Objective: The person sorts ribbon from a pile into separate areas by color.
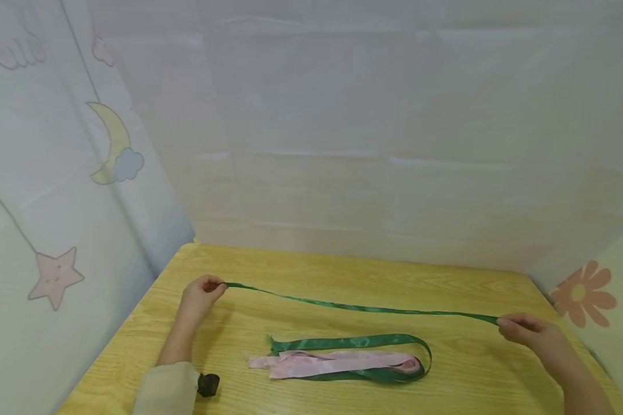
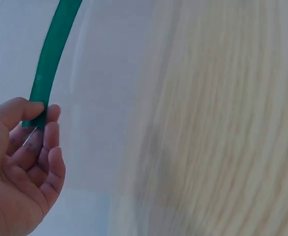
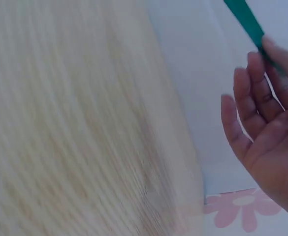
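Note:
A long green ribbon (image 1: pixel 363 308) stretches across the table between two hands, sagging slightly in the middle. My left hand (image 1: pixel 199 297) pinches its left end between thumb and fingers; in the left wrist view the frayed tip of the ribbon (image 2: pixel 49 69) pokes out below the thumb. At the other end my right hand (image 1: pixel 537 340) pinches the ribbon (image 3: pixel 247 22) the same way, its remaining fingers loosely bent. Nearer me on the table lie a folded pink ribbon (image 1: pixel 332 363) and another green ribbon (image 1: pixel 353 342), looped around the pink one.
The yellow wood-grain table (image 1: pixel 270 262) ends at a pale, creased backdrop (image 1: pixel 311 190). Side walls carry printed drawings, including a star (image 1: pixel 56 278) and a flower (image 1: pixel 584 294). A small black object (image 1: pixel 208 384) sits at the left sleeve (image 1: pixel 167 386).

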Motion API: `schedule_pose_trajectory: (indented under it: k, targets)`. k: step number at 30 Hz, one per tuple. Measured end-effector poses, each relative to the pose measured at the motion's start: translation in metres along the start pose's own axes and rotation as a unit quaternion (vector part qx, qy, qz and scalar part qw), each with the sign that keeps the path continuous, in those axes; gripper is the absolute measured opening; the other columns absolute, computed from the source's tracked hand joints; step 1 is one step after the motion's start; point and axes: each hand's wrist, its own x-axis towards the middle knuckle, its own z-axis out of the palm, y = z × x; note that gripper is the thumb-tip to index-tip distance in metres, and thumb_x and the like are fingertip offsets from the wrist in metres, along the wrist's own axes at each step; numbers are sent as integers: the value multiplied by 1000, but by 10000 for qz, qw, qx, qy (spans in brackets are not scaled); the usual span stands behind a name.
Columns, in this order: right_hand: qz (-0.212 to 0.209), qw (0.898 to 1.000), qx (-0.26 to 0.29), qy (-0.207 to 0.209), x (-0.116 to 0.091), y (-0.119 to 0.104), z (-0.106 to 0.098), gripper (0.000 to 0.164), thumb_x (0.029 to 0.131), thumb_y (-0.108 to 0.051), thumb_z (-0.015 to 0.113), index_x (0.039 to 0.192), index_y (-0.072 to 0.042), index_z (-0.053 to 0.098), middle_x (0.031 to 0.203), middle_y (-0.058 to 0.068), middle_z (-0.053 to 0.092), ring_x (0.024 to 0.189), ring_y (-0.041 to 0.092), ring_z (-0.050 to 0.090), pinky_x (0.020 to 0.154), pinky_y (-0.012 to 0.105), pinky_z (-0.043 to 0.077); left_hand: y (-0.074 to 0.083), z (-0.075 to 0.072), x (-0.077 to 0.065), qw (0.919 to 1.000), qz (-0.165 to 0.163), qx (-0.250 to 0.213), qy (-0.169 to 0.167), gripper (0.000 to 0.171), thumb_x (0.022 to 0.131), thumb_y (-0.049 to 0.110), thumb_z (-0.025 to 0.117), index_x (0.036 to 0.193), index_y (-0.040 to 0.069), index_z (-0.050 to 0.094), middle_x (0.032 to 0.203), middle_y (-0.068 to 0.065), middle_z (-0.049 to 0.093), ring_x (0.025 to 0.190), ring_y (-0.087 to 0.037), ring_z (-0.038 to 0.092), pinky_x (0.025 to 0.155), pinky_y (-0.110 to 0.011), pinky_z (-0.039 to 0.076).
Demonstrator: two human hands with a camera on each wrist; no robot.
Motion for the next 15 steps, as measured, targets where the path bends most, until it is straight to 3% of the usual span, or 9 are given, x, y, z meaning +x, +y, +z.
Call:
schedule_pose_trajectory:
  k: [1,3,5,6,8,10,12,15]
  targets:
    - [-245,9983,530,-45,1,2,0,30,98,-29,48,111,-5,61,100,-4,64,89,7,60,83,45,44,1,1,0,9997,-38,-212,75,26,91,24,60,106,3,60,102,-10,61,94,-24,55,75,-34,46]
    - [-875,9834,1569,-246,5,6,1,23,100,-16,42,106,-8,63,97,-6,64,90,6,61,82,34,48,2,2,2,9980,-84,-596,212,26,90,23,61,106,2,60,99,-9,61,90,-20,55,73,-29,45]
    - [-1545,9546,2472,-617,10,9,2,29,100,-3,36,106,-6,64,99,-3,64,93,9,61,79,24,49,3,3,4,9956,-86,-883,290,25,90,20,61,105,0,60,95,-8,62,86,-18,55,72,-27,46]
    - [-1777,9390,2827,-821,12,10,3,33,100,0,32,107,-7,64,100,-2,65,95,11,61,80,24,49,4,3,4,9946,-79,-994,302,25,90,19,61,105,0,60,94,-7,62,86,-18,56,73,-28,47]
    - [-2023,9156,3283,-1136,16,11,4,39,100,3,28,109,-7,64,103,0,65,98,12,61,82,25,48,4,4,6,9926,-103,-1179,260,27,90,19,61,108,-2,61,93,-7,64,86,-20,57,76,-31,48]
    - [-2045,9008,3598,-1311,19,12,5,41,100,3,26,110,-7,65,104,1,66,99,13,61,83,26,48,4,5,7,9907,-193,-1340,138,28,91,19,60,110,-1,62,93,-5,66,87,-20,57,80,-36,48]
    - [-1904,8936,3836,-1347,22,14,6,41,101,2,27,110,-8,66,103,1,67,98,14,62,83,26,48,2,7,10,9891,-264,-1450,-2,31,91,21,60,113,-1,62,94,-4,67,90,-24,57,83,-40,46]
    - [-1405,9042,3903,-1016,26,14,6,37,101,-4,33,106,-12,68,97,-1,68,94,12,62,81,25,49,0,8,15,9884,-345,-1470,-163,33,92,24,60,114,0,62,96,-3,67,93,-26,56,86,-41,45]
